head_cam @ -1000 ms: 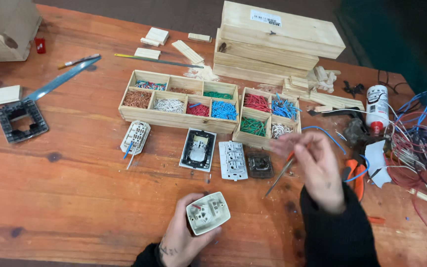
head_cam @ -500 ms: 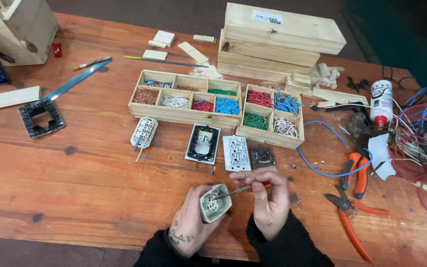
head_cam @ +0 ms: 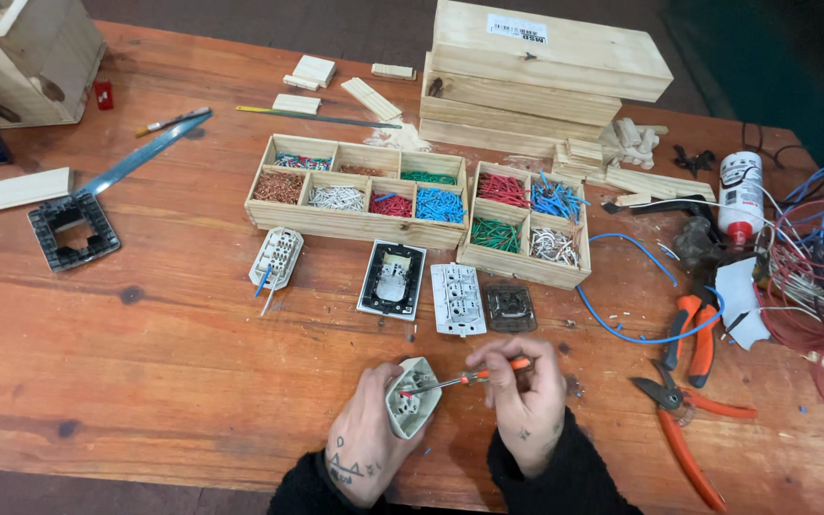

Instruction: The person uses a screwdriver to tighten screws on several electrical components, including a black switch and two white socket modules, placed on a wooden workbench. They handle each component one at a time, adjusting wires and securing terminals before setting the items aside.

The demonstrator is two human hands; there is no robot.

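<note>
Head view, single camera: worn above the near edge of the desk (head_cam: pixel 97 381), facing steeply down and forward. Both hands lie close at 6 o'clock; wooden boxes (head_cam: pixel 545 67) sit far at 12 o'clock. Moderate range, desk fills the frame.

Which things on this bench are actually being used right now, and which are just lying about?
In use:
left hand holding the socket
right hand holding the screwdriver, tip at the socket

Lying about:
sorting trays of wire bits
three sockets in a row
black frame
orange pliers
wire tangle
wooden boxes
spray can
</note>
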